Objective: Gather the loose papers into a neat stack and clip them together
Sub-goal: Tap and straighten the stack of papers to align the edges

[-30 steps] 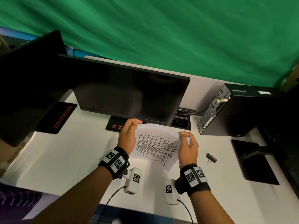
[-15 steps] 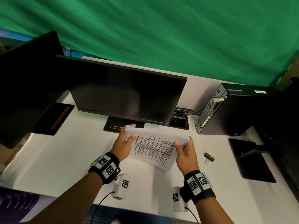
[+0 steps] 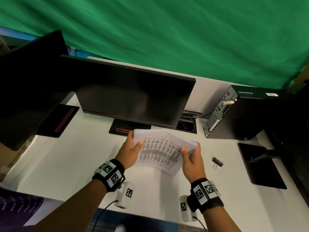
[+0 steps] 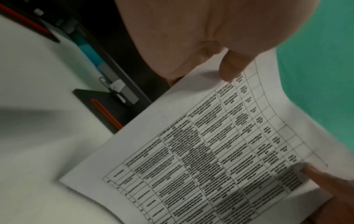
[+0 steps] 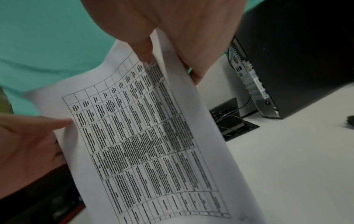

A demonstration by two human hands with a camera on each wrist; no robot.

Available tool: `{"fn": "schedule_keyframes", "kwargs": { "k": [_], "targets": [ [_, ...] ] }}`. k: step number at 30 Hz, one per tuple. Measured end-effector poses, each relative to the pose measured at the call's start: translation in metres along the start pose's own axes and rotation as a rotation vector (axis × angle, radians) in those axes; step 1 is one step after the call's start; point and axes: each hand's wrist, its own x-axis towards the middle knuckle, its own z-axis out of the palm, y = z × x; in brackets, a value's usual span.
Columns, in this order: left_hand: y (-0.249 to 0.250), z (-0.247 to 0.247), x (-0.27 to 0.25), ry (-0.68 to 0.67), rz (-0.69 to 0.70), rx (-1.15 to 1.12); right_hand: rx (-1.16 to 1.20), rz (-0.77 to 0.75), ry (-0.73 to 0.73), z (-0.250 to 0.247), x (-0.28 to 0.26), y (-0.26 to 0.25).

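Note:
A stack of white papers (image 3: 158, 151) printed with a table is held up on edge above the white desk (image 3: 66, 156), bowed, its lower edge near the desk. My left hand (image 3: 132, 148) grips its left side, thumb on the printed face. My right hand (image 3: 190, 154) grips the right side the same way. The left wrist view shows the printed sheet (image 4: 220, 151) with my left thumb (image 4: 233, 68) on it; the right wrist view shows the sheet (image 5: 149, 136) pinched under my right thumb (image 5: 141, 44). A black binder clip (image 3: 217, 162) lies on the desk right of my right hand.
A dark monitor (image 3: 133, 97) stands just behind the papers, its base (image 3: 123, 129) under them. Another screen (image 3: 28, 84) is at the left, a black computer tower (image 3: 242, 114) at the right, a monitor base (image 3: 262, 166) beyond the clip, and a cable opening (image 3: 187, 124).
Both hands shifted from cupping the sheets' edges to gripping the sides with thumbs on the front. The stack came slightly toward me and looks more squared.

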Motion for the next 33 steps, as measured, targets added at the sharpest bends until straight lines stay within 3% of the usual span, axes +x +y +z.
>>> {"fn": "schedule_keyframes", "kwargs": {
  "k": [3,5,7,10,12,15,18,22,26,28,30,33],
  "targets": [
    [-0.009,-0.002,-0.002,-0.022,-0.038,0.068,-0.056,0.053,-0.072,-0.001,-0.007,0.008],
    [-0.011,-0.004,0.0,-0.029,-0.035,0.094,-0.052,0.008,-0.026,-0.003,-0.008,-0.003],
    [-0.011,-0.006,0.001,-0.04,-0.038,0.107,-0.131,-0.176,0.098,-0.004,-0.01,-0.023],
    [-0.012,-0.007,0.001,-0.064,-0.04,0.113,-0.482,-0.533,0.216,0.002,-0.017,-0.057],
    [-0.012,-0.009,0.002,-0.084,-0.034,0.117,-0.763,-0.607,0.133,0.012,-0.021,-0.061],
    [-0.011,-0.01,0.003,-0.108,-0.036,0.108,-1.081,-0.532,-0.052,0.018,-0.017,-0.045],
    [-0.011,-0.011,0.004,-0.111,-0.031,0.104,-0.989,-0.545,0.036,0.017,-0.014,-0.055],
    [-0.013,-0.01,0.004,-0.117,-0.032,0.091,-1.111,-0.578,-0.112,0.033,-0.021,-0.054],
    [-0.013,-0.011,0.005,-0.115,-0.042,0.077,-0.974,-0.632,-0.01,0.045,-0.023,-0.076],
    [-0.013,-0.011,0.006,-0.104,-0.035,0.065,-0.998,-0.712,-0.093,0.06,-0.03,-0.081],
    [-0.013,-0.011,0.006,-0.102,-0.036,0.052,-1.088,-0.694,-0.206,0.076,-0.033,-0.076],
    [-0.02,-0.012,0.01,-0.125,-0.038,0.011,-0.996,-0.684,-0.124,0.081,-0.025,-0.084]
  ]
}}
